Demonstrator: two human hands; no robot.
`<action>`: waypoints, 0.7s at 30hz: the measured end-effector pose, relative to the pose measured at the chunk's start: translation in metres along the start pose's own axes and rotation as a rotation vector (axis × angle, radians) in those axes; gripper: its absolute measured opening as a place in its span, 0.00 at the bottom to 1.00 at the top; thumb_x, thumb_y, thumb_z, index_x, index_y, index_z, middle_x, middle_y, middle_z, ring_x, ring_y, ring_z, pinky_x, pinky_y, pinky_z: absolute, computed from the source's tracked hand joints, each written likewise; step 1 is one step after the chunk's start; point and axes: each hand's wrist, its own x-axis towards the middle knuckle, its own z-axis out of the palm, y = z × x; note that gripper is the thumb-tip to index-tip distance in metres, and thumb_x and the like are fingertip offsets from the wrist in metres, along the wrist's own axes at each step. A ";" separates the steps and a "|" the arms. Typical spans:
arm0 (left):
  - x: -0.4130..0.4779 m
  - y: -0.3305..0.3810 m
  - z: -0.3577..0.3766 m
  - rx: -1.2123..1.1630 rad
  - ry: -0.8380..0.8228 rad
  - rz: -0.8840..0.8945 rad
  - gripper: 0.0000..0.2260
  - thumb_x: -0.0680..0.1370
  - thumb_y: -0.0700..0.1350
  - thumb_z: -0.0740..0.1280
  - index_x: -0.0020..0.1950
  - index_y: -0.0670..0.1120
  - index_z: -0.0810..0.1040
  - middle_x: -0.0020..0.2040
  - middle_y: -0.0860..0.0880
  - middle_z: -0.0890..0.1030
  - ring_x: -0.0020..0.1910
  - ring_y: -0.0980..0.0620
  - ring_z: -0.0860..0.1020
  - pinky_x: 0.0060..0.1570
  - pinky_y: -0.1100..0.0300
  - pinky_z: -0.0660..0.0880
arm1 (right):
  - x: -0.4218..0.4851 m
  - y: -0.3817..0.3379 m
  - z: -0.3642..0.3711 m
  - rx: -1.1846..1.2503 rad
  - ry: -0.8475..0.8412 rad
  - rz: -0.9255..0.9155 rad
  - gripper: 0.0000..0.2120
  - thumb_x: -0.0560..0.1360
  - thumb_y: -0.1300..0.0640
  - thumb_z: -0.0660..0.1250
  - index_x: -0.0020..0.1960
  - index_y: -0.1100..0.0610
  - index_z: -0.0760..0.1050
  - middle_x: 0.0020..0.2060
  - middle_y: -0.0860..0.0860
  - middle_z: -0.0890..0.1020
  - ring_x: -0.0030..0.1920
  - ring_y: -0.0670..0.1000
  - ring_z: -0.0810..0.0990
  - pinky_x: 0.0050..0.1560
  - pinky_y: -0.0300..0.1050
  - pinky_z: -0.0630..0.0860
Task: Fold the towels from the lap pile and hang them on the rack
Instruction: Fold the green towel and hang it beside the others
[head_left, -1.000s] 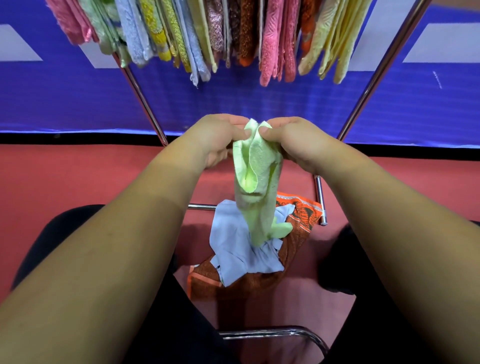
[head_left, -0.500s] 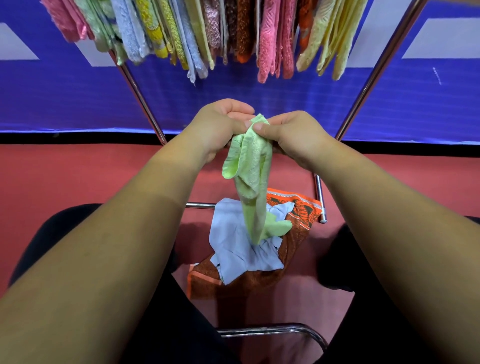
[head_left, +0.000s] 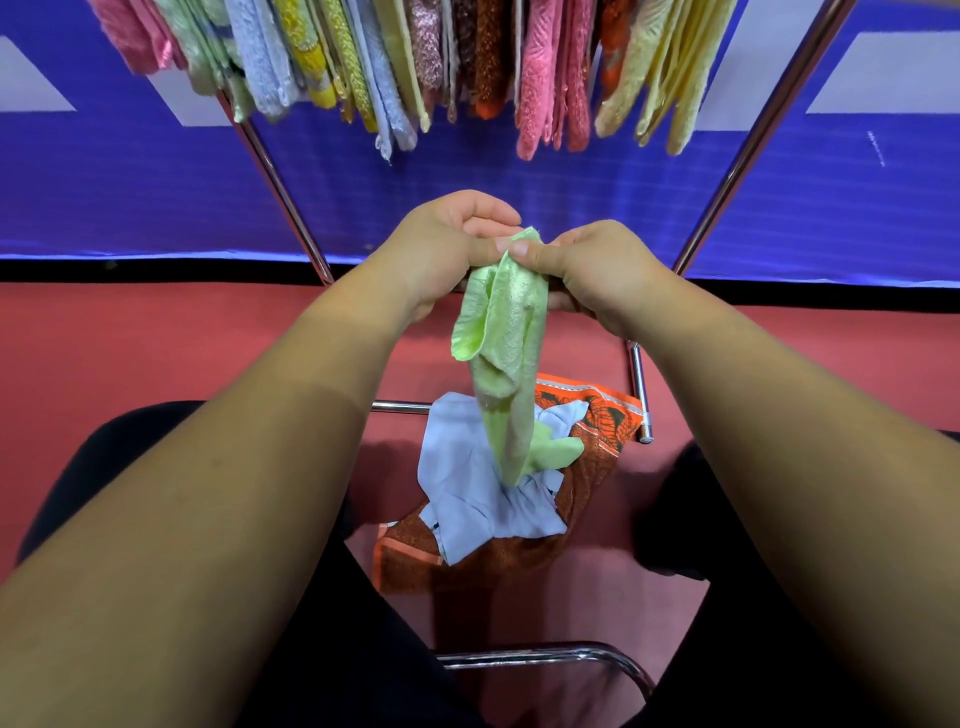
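Red floor (head_left: 156, 338), blue wall (head_left: 104, 182) behind; rack (head_left: 748, 150) ahead crowded with hung towels (head_left: 535, 78). We pinch green towel (head_left: 511, 332) top edge, left hand (head_left: 447, 249) and right hand (head_left: 597, 270) close together, above lap pile (head_left: 467, 488). Folding step, we judge; next needs edges matched, then lift to rack
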 end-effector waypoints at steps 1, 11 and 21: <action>0.000 0.001 -0.001 -0.001 -0.008 0.001 0.10 0.80 0.34 0.72 0.58 0.46 0.82 0.50 0.49 0.89 0.49 0.53 0.86 0.49 0.61 0.80 | 0.000 0.000 0.000 0.013 0.013 -0.002 0.16 0.75 0.54 0.80 0.45 0.63 0.76 0.47 0.64 0.88 0.48 0.58 0.90 0.46 0.49 0.86; 0.000 0.004 0.003 0.122 0.049 -0.038 0.20 0.74 0.29 0.73 0.61 0.46 0.77 0.53 0.46 0.86 0.44 0.51 0.85 0.44 0.58 0.80 | 0.002 -0.002 -0.002 -0.074 0.143 -0.136 0.10 0.78 0.59 0.77 0.53 0.56 0.77 0.37 0.56 0.83 0.38 0.57 0.85 0.45 0.65 0.85; 0.001 -0.020 0.001 0.672 0.184 -0.027 0.12 0.73 0.35 0.68 0.43 0.51 0.71 0.44 0.52 0.83 0.39 0.50 0.76 0.39 0.57 0.73 | 0.005 -0.006 -0.009 -0.074 0.252 -0.177 0.10 0.76 0.48 0.76 0.50 0.52 0.79 0.42 0.55 0.82 0.50 0.67 0.86 0.48 0.71 0.84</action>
